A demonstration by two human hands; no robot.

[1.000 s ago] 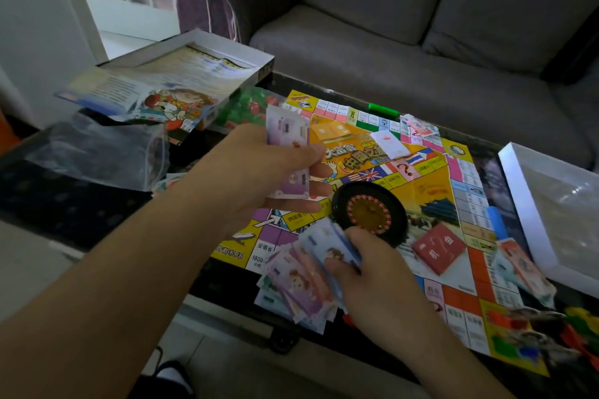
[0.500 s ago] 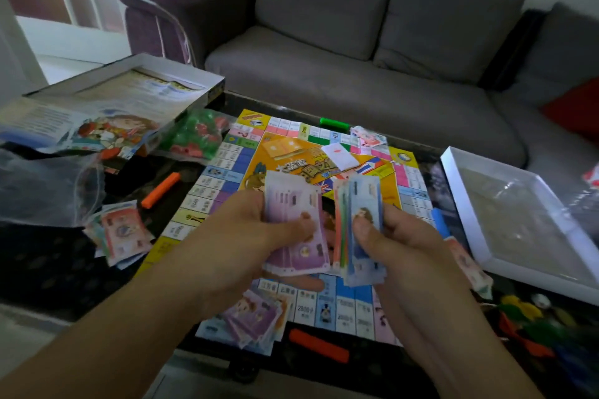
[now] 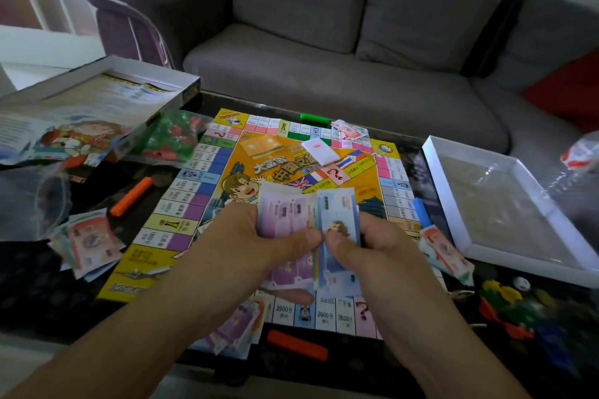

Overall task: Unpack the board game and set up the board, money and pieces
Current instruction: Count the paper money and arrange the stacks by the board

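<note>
The yellow game board (image 3: 227, 152) lies unfolded on the dark table. Above its near half my left hand (image 3: 246, 236) grips a stack of purple notes (image 3: 285, 214), thumb on top. My right hand (image 3: 379, 249) pinches a stack of blue notes (image 3: 337, 214) right beside it, the two stacks touching edge to edge. More money lies in piles: one at the left (image 3: 87, 243), one at the right board edge (image 3: 444, 253), one at the far edge (image 3: 350, 131) and purple notes at the near edge (image 3: 233, 324). A bag of green and red pieces (image 3: 168, 136) sits at the board's far left corner.
The box lid (image 3: 97, 100) with a leaflet sits far left, the white box tray (image 3: 453, 204) at the right. Orange sticks (image 3: 133, 196) (image 3: 296, 345), a green stick (image 3: 314, 118) and a blue stick (image 3: 421, 207) border the board. Coloured pawns (image 3: 505, 311) lie near right. A grey sofa (image 3: 324, 74) stands behind.
My right hand picked the blue notes up from the near edge of the board and brought them beside the purple notes in my left hand. The view swung right and up.
</note>
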